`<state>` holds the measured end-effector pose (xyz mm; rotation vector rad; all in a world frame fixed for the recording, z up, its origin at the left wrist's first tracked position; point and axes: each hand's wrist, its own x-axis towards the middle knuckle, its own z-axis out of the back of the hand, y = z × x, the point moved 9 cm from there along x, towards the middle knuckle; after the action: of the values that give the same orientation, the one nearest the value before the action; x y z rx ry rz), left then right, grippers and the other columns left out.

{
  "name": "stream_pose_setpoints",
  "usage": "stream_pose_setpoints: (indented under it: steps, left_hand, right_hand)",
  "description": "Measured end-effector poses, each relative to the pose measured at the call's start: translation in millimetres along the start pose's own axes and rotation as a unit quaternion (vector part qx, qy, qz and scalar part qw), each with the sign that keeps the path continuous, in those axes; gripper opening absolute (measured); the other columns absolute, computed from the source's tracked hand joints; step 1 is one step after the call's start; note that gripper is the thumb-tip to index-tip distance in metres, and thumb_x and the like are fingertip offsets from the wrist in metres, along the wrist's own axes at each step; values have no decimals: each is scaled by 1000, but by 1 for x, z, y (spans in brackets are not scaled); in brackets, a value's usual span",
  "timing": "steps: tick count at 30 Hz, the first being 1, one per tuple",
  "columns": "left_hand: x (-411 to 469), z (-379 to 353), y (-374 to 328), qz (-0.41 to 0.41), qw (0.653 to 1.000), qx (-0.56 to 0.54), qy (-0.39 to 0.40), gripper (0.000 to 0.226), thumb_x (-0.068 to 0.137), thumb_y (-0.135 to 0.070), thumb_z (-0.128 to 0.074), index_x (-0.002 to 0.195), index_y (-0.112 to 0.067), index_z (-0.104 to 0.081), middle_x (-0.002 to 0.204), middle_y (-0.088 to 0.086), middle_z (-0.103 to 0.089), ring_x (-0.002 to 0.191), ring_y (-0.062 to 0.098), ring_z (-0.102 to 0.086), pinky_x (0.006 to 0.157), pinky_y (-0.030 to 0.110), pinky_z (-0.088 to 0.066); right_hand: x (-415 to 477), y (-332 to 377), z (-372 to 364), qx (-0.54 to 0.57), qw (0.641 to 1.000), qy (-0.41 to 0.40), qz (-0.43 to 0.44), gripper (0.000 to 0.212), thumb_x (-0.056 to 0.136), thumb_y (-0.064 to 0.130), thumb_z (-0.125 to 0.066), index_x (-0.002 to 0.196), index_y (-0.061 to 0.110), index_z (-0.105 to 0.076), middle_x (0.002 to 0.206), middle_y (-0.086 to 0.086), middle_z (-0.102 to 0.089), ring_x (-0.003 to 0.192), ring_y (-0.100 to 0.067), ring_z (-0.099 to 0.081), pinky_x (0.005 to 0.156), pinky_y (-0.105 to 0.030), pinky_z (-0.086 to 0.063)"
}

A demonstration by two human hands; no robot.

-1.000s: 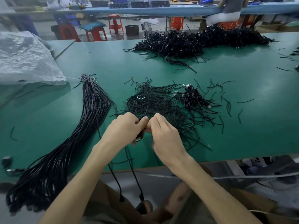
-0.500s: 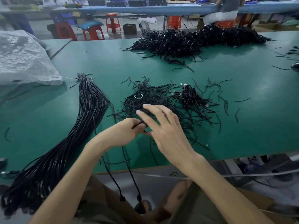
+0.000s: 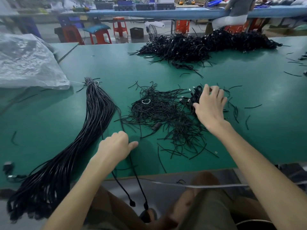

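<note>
Green matting covers the bench (image 3: 249,138), with orange stools (image 3: 99,34) and another long work surface behind it, where a seated person (image 3: 239,9) works. Near the front edge, the left hand (image 3: 116,146) grips a thin black cable (image 3: 139,185). Its fingers are curled round the cable and the thumb sticks out to the right. Two strands of the cable drop from under the hand over the bench edge, and their plug ends hang above the person's lap. The right hand (image 3: 210,105) is stretched further out and rests on a small clump of plug-ended cables (image 3: 192,97). Its fingers are spread and bent with the tips among the strands, and the thumb lies against the clump's left side. Whether they have closed on any one cable cannot be told. A loose pile of short black ties (image 3: 159,112) lies between the two hands, just left of the clump, with a small white ring (image 3: 146,101) on top of it. To the left of the left hand a long tied bundle of black cables (image 3: 93,130) runs diagonally across the bench. A crumpled clear plastic bag (image 3: 28,63) sits in the far left corner. A large heap of black cables (image 3: 207,45) lies along the far edge, well apart from both hands.
</note>
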<state>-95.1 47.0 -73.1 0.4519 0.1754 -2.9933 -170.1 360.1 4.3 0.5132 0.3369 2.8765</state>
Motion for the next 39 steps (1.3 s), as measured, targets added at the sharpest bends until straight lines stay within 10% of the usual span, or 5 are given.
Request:
stream_pose_setpoints:
  steps: [14, 20, 27, 35, 39]
  left_hand:
    - [-42, 39, -96, -281, 858, -425, 63, 16, 105, -4, -49, 101, 9, -57, 85, 20, -73, 72, 34, -75, 67, 43, -64]
    - [-42, 34, -75, -201, 795, -562, 112, 16, 109, -16, -44, 104, -2, -50, 68, 4, -60, 41, 24, -55, 48, 34, -55]
    - [-21, 59, -29, -211, 490, -840, 95, 37, 101, -18, -56, 134, -1, -63, 116, 3, -70, 82, 9, -69, 75, 23, -58]
    - [-19, 57, -22, -248, 358, -894, 108, 31, 107, -13, -48, 101, 3, -73, 155, 19, -45, 144, 21, -45, 105, 28, -47]
    - [-6, 47, -7, -173, 223, -954, 102, 45, 103, -7, -56, 140, 5, -35, 146, 18, -55, 136, 17, -53, 103, 24, -43]
  right_hand:
    - [-122, 120, -1, 191, 920, 47, 339, 84, 78, -1, -57, 157, 20, -35, 161, 4, -32, 147, -20, -25, 116, -34, -24]
    - [-103, 92, 5, 137, 945, -38, 294, 19, 97, 7, -61, 107, 20, -72, 103, 9, -72, 110, -20, -57, 92, -33, -28]
    - [-84, 40, -4, 154, 967, 10, 201, 20, 100, 4, -59, 107, 15, -74, 85, 10, -66, 98, -19, -51, 88, -31, -25]
    - [-100, 25, -8, 139, 971, -4, 196, 23, 91, -6, -65, 100, 13, -75, 82, 7, -69, 91, -22, -52, 87, -36, -34]
    - [-108, 22, -12, 128, 969, -10, 211, 27, 86, -11, -68, 97, 13, -75, 83, 7, -71, 91, -21, -53, 85, -37, -36]
